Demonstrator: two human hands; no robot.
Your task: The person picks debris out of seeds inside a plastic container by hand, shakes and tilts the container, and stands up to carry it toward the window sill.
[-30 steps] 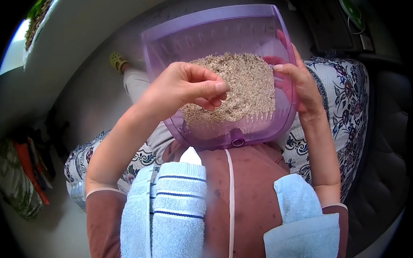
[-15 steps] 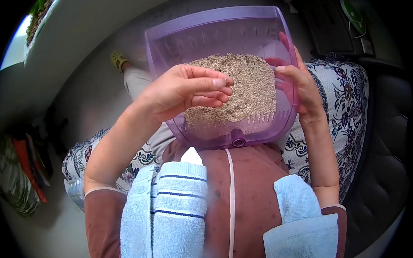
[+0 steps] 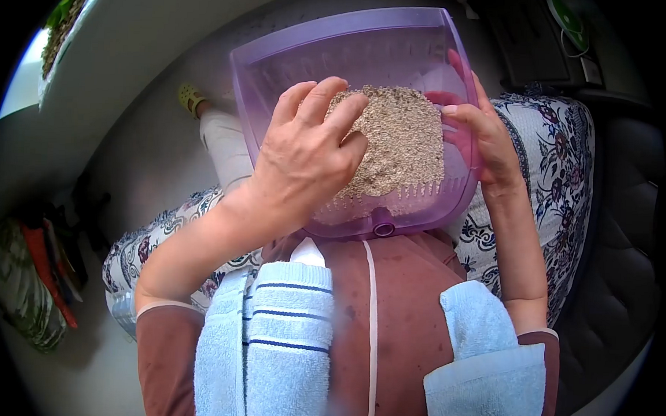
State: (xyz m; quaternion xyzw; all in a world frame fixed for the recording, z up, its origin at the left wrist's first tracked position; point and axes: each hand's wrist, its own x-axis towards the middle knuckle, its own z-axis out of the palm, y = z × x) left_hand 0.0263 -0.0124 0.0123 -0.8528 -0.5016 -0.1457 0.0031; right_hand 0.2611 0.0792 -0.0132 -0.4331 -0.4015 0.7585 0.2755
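A translucent purple plastic bin (image 3: 339, 25) rests tilted toward me at my lap, with a layer of small beige grains (image 3: 401, 141) in it. My right hand (image 3: 489, 136) grips its right wall, thumb inside and fingers showing through the plastic. Over the left part of the grains is my left hand (image 3: 309, 145), back up, its bent fingers spread apart. The left thumb and the undersides of the fingers are hidden, and whether the fingertips touch the grains I cannot make out.
Patterned cloth (image 3: 555, 157) covers the seat on both sides of me. A light blue towel (image 3: 292, 338) hangs over my brown top. A yellow-green clog (image 3: 190, 99) is on the floor at left. Bags (image 3: 26, 285) stand at lower left, and a dark padded surface (image 3: 617, 254) is at right.
My left hand has turned from palm-in, fingertips pinched, to back-up with fingers spread, and moved slightly up and left over the grains. My right hand and the bin are nearly unchanged.
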